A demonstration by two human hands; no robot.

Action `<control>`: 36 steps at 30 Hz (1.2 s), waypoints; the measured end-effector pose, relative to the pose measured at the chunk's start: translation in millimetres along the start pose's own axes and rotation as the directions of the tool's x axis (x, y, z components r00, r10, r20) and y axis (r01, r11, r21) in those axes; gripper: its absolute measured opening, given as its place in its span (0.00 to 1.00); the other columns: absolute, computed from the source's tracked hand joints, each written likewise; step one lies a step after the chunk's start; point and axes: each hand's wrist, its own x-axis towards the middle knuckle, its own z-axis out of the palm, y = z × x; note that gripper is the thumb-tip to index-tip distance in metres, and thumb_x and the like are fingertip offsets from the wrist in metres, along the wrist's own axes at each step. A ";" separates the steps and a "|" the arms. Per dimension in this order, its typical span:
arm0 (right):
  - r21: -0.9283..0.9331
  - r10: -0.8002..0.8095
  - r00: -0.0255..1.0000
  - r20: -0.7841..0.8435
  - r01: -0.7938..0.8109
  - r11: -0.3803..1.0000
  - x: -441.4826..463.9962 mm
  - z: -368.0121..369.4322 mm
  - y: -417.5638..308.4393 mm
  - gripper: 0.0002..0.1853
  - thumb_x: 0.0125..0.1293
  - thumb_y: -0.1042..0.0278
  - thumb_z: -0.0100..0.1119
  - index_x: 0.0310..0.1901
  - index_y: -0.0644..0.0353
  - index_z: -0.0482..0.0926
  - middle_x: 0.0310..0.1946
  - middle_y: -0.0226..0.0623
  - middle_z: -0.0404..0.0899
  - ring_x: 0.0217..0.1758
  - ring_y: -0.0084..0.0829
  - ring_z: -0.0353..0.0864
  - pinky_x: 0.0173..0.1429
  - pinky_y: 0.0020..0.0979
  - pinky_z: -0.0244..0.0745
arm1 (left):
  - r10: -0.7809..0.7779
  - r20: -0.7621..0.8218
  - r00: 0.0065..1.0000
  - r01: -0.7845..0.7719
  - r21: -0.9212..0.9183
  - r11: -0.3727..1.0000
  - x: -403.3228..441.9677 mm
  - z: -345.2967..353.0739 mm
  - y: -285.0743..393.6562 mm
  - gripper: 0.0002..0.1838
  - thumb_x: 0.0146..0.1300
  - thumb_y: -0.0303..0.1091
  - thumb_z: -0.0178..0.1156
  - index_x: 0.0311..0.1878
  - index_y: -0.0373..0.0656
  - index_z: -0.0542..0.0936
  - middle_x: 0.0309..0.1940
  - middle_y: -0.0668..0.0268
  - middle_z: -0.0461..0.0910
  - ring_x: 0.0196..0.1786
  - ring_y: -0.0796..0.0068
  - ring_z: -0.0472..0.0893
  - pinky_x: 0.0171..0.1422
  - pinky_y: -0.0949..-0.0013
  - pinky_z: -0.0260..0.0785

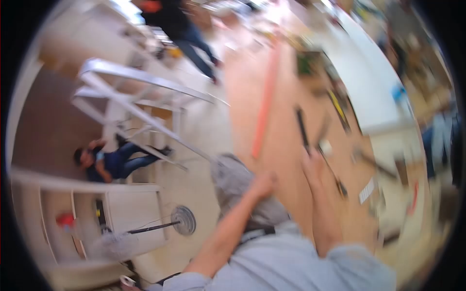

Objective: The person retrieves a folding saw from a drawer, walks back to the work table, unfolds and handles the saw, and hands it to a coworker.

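Note:
Motion blur softens the whole head view. At the edge of the wooden worktop (286,179), my right hand (313,162) is closed around the near end of a long, dark, bar-like tool (302,126); its exact kind is too smeared to tell. A small white object (325,146) lies just right of that hand. My left hand (264,183) is over my grey-trousered leg (233,177), close to the worktop's edge. Its fingers look curled but are smeared, and no object shows in them.
A long orange-red strip (267,106) lies along the worktop. Further right are a yellow-and-black tool (338,109) and a hammer-like tool (376,162). White metal frames (131,72) stand left, near a person in dark blue (116,162). Another person (189,39) is beyond, and a round-based stand (183,220) is lower left.

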 end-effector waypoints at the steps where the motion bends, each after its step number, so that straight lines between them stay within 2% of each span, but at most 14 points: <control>1: -0.094 -0.068 0.996 -0.056 0.063 0.994 2.3 0.8 30.6 0.21 0.76 0.47 0.57 0.46 0.58 0.88 0.39 0.54 0.88 0.45 0.57 0.88 0.48 0.53 0.80 | 0.007 -0.073 0.997 -0.017 -0.139 0.990 6.1 11.8 -3.2 0.19 0.73 0.41 0.63 0.56 0.35 0.87 0.50 0.44 0.89 0.57 0.45 0.87 0.62 0.48 0.78; 2: -0.130 -0.012 0.999 -0.034 0.007 0.991 -4.2 -8.9 33.8 0.22 0.75 0.46 0.59 0.47 0.59 0.88 0.36 0.53 0.88 0.43 0.58 0.88 0.48 0.54 0.80 | 0.064 -0.050 0.997 -0.071 -0.168 0.983 11.7 11.4 -3.1 0.19 0.73 0.39 0.63 0.56 0.33 0.86 0.49 0.46 0.90 0.51 0.52 0.90 0.57 0.53 0.81; 3: -0.193 0.017 0.997 -0.070 -0.030 0.981 -9.9 -12.4 39.2 0.22 0.74 0.47 0.62 0.43 0.61 0.88 0.31 0.52 0.87 0.41 0.58 0.88 0.48 0.55 0.80 | -0.046 -0.038 0.998 0.032 -0.325 0.945 22.0 10.0 0.1 0.17 0.76 0.37 0.63 0.57 0.32 0.86 0.45 0.52 0.91 0.41 0.64 0.90 0.46 0.61 0.83; 5: -0.143 0.161 0.987 -0.028 -0.164 0.976 -16.5 -22.6 27.5 0.23 0.73 0.46 0.64 0.46 0.63 0.87 0.38 0.52 0.89 0.45 0.56 0.89 0.50 0.56 0.81 | -0.197 -0.011 0.980 0.146 -0.634 0.759 25.2 10.4 13.7 0.17 0.80 0.38 0.61 0.60 0.34 0.86 0.40 0.61 0.89 0.37 0.75 0.86 0.40 0.69 0.81; 8: -0.275 0.082 0.973 -0.217 -0.142 0.951 -10.6 -6.6 24.6 0.29 0.70 0.43 0.69 0.55 0.65 0.82 0.51 0.54 0.86 0.53 0.54 0.88 0.52 0.54 0.83 | -0.208 -0.015 0.978 0.146 -0.666 0.732 30.5 8.1 29.9 0.18 0.81 0.38 0.60 0.61 0.33 0.85 0.41 0.61 0.89 0.37 0.75 0.86 0.41 0.70 0.81; 9: -0.267 0.105 0.967 -0.233 -0.167 0.949 -8.3 -8.9 22.9 0.29 0.70 0.43 0.69 0.55 0.65 0.82 0.51 0.54 0.86 0.53 0.54 0.88 0.52 0.54 0.83 | -0.199 0.002 0.980 0.152 -0.652 0.743 33.4 13.4 31.7 0.18 0.81 0.38 0.60 0.61 0.33 0.85 0.41 0.61 0.89 0.37 0.75 0.86 0.41 0.70 0.81; 11: -0.316 0.191 0.968 -0.161 -0.234 0.919 4.8 -17.7 10.8 0.40 0.65 0.41 0.75 0.65 0.68 0.75 0.65 0.54 0.77 0.60 0.54 0.86 0.58 0.50 0.85 | -0.179 0.090 0.980 0.196 -0.604 0.773 43.3 16.7 31.4 0.19 0.81 0.38 0.61 0.62 0.31 0.84 0.43 0.61 0.89 0.39 0.75 0.86 0.41 0.70 0.81; 16: -0.399 0.211 0.958 -0.196 -0.275 0.875 25.5 0.3 20.4 0.45 0.60 0.41 0.80 0.66 0.67 0.72 0.64 0.52 0.75 0.61 0.53 0.85 0.56 0.49 0.86 | -0.175 0.146 0.974 0.228 -0.627 0.745 55.0 21.1 16.8 0.18 0.81 0.38 0.61 0.61 0.32 0.84 0.42 0.62 0.89 0.38 0.76 0.86 0.41 0.72 0.80; 19: -0.382 0.170 0.962 -0.212 -0.242 0.892 26.3 11.1 20.2 0.39 0.58 0.48 0.82 0.60 0.68 0.73 0.57 0.47 0.75 0.60 0.48 0.82 0.59 0.47 0.82 | -0.200 0.194 0.960 0.279 -0.659 0.699 57.4 18.1 15.5 0.18 0.81 0.38 0.61 0.60 0.32 0.85 0.41 0.63 0.89 0.37 0.77 0.85 0.41 0.72 0.80; 22: -0.431 0.159 0.967 -0.199 -0.232 0.872 22.2 18.9 26.4 0.42 0.58 0.51 0.82 0.66 0.70 0.72 0.59 0.49 0.75 0.62 0.49 0.79 0.63 0.46 0.80 | -0.203 0.197 0.959 0.283 -0.671 0.685 57.1 20.4 15.2 0.18 0.80 0.39 0.62 0.58 0.32 0.85 0.39 0.63 0.89 0.36 0.78 0.85 0.40 0.72 0.79; 24: -0.512 -0.020 0.962 -0.273 -0.127 0.850 13.5 25.4 36.6 0.47 0.59 0.55 0.81 0.72 0.71 0.67 0.62 0.51 0.74 0.62 0.51 0.78 0.64 0.48 0.79 | -0.188 0.173 0.967 0.256 -0.674 0.693 56.5 17.7 12.7 0.17 0.80 0.39 0.63 0.57 0.32 0.86 0.38 0.64 0.89 0.35 0.78 0.84 0.39 0.72 0.78; 28: -0.487 0.055 0.963 -0.263 -0.182 0.854 15.7 25.7 36.2 0.49 0.58 0.57 0.80 0.76 0.69 0.65 0.68 0.56 0.72 0.65 0.57 0.77 0.68 0.50 0.77 | -0.111 0.178 0.978 0.195 -0.583 0.789 52.0 13.1 8.7 0.19 0.80 0.41 0.62 0.57 0.33 0.86 0.41 0.63 0.89 0.37 0.76 0.86 0.42 0.70 0.80; 33: -0.427 0.087 0.950 -0.301 -0.216 0.878 23.3 25.2 33.1 0.42 0.60 0.70 0.69 0.77 0.67 0.65 0.70 0.55 0.70 0.64 0.55 0.77 0.67 0.51 0.76 | -0.077 0.158 0.984 0.157 -0.588 0.794 42.1 4.5 -0.1 0.17 0.80 0.39 0.62 0.56 0.33 0.87 0.38 0.64 0.89 0.35 0.78 0.84 0.40 0.70 0.79; 36: -0.543 0.032 0.959 -0.283 -0.188 0.818 20.4 24.3 36.8 0.41 0.59 0.68 0.68 0.75 0.66 0.67 0.68 0.53 0.74 0.65 0.53 0.77 0.68 0.52 0.75 | -0.043 0.127 0.991 0.115 -0.643 0.757 35.7 -2.9 -3.8 0.17 0.80 0.39 0.62 0.56 0.34 0.87 0.38 0.64 0.89 0.36 0.77 0.84 0.41 0.71 0.79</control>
